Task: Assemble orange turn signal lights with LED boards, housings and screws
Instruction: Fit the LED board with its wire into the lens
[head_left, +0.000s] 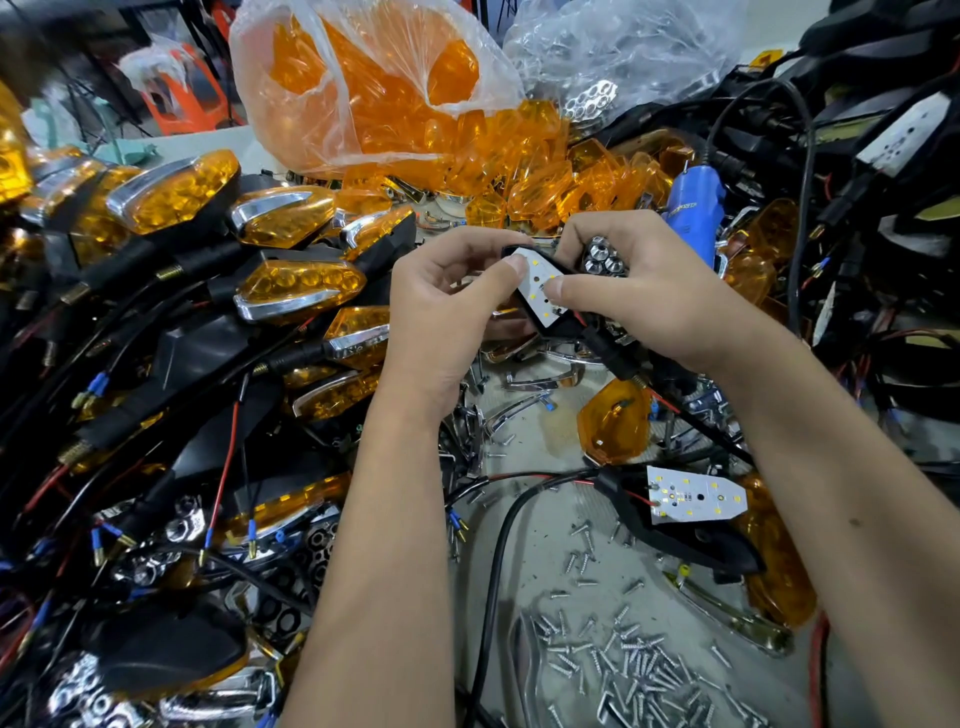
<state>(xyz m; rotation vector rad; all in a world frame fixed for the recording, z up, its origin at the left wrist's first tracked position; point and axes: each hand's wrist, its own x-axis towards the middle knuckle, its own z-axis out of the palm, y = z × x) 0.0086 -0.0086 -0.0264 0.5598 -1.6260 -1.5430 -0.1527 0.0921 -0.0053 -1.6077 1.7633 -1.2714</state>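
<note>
At the centre of the head view both hands hold a black housing (569, 326) with a white LED board (543, 291) seated in it. My left hand (441, 306) grips the housing's left side, thumb on the board's upper end. My right hand (644, 291) presses its thumb onto the board and also holds a chrome reflector piece (602, 257) in its fingers. The housing's black stalk and red wire (618, 358) trail down to the right. A second housing with an LED board (696, 501) lies at lower right. Loose screws (623, 660) are scattered on the table below.
Finished orange signal lights (296, 283) are piled at left with tangled wires. A plastic bag of orange lenses (374, 104) stands at the back, beside a bag of chrome reflectors (613, 57). A blue electric screwdriver (693, 200) lies behind my right hand. A single orange lens (613, 423) lies below it.
</note>
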